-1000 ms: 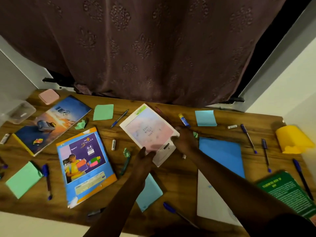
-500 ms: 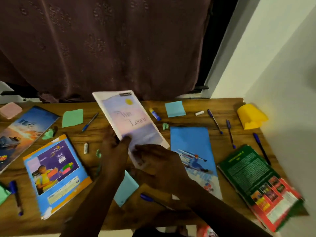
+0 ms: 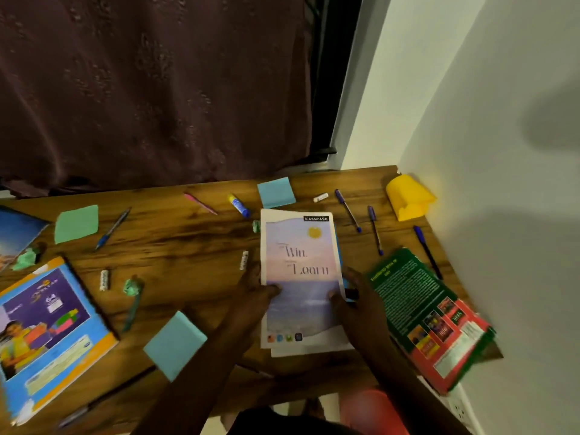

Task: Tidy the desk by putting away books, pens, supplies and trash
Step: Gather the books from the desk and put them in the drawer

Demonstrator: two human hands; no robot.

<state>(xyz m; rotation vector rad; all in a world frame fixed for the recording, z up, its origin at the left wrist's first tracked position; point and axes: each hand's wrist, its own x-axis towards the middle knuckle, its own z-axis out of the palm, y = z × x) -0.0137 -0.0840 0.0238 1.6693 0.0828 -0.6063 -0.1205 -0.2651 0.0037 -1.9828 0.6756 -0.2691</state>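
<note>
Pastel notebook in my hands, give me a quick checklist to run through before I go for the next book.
1. Both hands on the pastel notebook: ok, left hand and right hand hold its lower edges.
2. Squared on the blue book beneath: not ok, a blue edge shows on the right.
3. Notebook fully set down: cannot tell.
4. Green book near the right hand: ok.
5. Green book wholly on the desk: not ok, its near corner seems to overhang.

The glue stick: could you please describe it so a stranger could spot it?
Start at the back edge of the desk, below the curtain. Between a pink pen and a blue sticky pad lies the glue stick, the only stubby white tube with a blue cap.
</note>
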